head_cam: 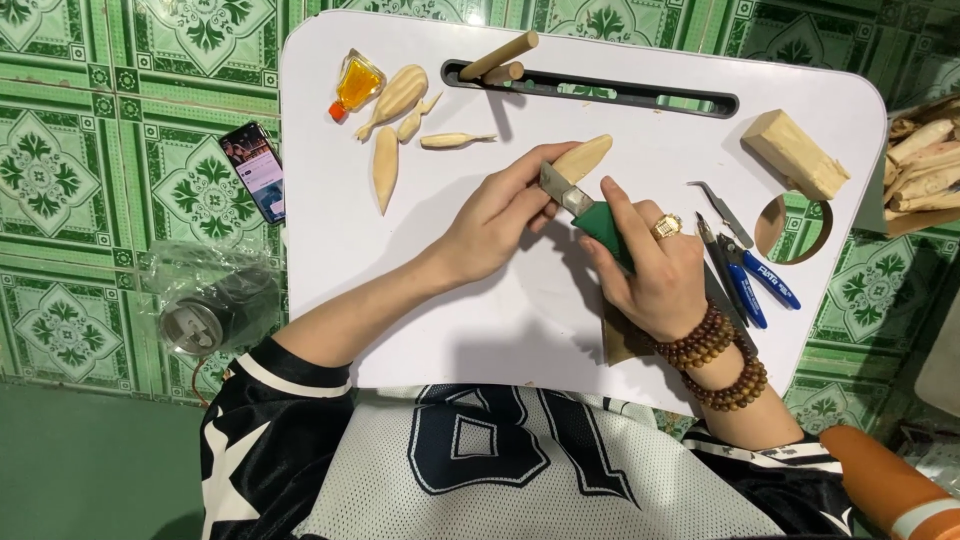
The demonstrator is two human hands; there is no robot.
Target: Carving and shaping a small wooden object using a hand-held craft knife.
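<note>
I see the left hand (495, 225) pinching a pale wood piece (583, 158) above the white counter (420, 300). The right hand (650, 265) is clenched around a green-handled knife (585, 210), blade against the wood. Carved pieces (395, 125) lie upper left; blue pliers (750, 275) lie right.

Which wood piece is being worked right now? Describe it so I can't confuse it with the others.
On the white lap table, look at its middle, just below the long dark slot. The pale wood piece is pinched in the left hand, with the right hand's green-handled knife against it. The other carved pieces lie untouched.
</note>
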